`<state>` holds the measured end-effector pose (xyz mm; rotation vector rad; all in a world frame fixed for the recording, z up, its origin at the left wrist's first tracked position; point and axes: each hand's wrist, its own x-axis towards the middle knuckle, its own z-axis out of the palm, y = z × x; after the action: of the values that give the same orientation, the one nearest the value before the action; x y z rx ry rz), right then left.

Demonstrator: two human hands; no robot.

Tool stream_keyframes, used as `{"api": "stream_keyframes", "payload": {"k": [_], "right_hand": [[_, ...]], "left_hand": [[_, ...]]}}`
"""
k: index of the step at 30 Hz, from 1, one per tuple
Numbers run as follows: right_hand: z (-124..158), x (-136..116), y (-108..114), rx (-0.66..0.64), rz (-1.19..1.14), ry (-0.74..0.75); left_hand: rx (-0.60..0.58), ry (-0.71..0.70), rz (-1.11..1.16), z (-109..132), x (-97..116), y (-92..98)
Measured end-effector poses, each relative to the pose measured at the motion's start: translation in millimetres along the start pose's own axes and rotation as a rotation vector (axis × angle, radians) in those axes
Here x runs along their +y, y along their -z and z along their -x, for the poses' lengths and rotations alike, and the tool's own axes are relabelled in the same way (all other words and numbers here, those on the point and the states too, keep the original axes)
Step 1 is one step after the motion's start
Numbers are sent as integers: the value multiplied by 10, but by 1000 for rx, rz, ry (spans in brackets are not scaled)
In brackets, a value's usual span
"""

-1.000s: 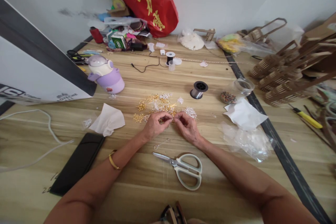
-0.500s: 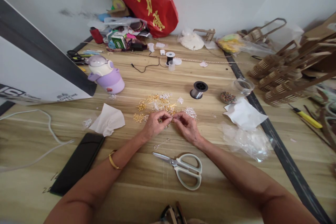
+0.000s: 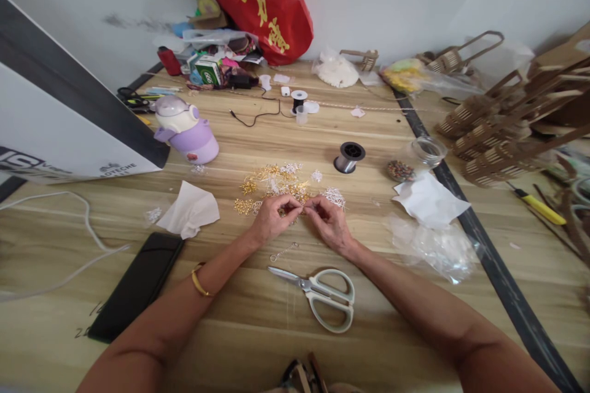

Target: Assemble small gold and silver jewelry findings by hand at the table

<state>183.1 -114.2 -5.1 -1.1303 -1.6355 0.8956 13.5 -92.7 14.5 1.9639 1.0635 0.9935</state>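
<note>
My left hand (image 3: 275, 218) and my right hand (image 3: 328, 221) meet at the fingertips over the wooden table, both in a pinch. Whatever lies between the fingers is too small to name. Just beyond them spread small gold findings (image 3: 249, 186) and silver pins (image 3: 334, 198), partly hidden by my hands. A short silver chain (image 3: 284, 252) with a ring at one end rests nearer to me. Below it lie scissors (image 3: 306, 285) with pale handles, blades slightly left. A spool of thin wire (image 3: 349, 158) stands beyond my right hand.
At left are a purple bottle (image 3: 191, 132), a white cloth (image 3: 190, 212) and a black phone (image 3: 138, 285). On the right lie a glass jar with beads (image 3: 421, 156), white paper (image 3: 431, 199), clear plastic bags (image 3: 436, 249) and small woven baskets (image 3: 488, 156). A red bag (image 3: 262, 6) leans at the back.
</note>
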Motion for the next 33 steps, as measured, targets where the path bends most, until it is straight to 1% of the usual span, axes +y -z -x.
{"api": "stream_keyframes", "payload": {"k": [10, 16, 22, 26, 33], "right_hand": [[8, 3, 2, -12, -1, -38], [12, 15, 0, -13, -2, -43], [11, 8, 2, -18, -11, -32], [14, 3, 3, -22, -14, -46], [19, 9, 4, -28, -48, -60]], "left_hand": [[-7, 41, 36, -4, -1, -4], [-20, 77, 75, -1, -8, -12], [-38, 82, 82, 0, -3, -8], [-72, 96, 106, -11, 11, 9], [-163, 193, 274, -26, 10, 53]]}}
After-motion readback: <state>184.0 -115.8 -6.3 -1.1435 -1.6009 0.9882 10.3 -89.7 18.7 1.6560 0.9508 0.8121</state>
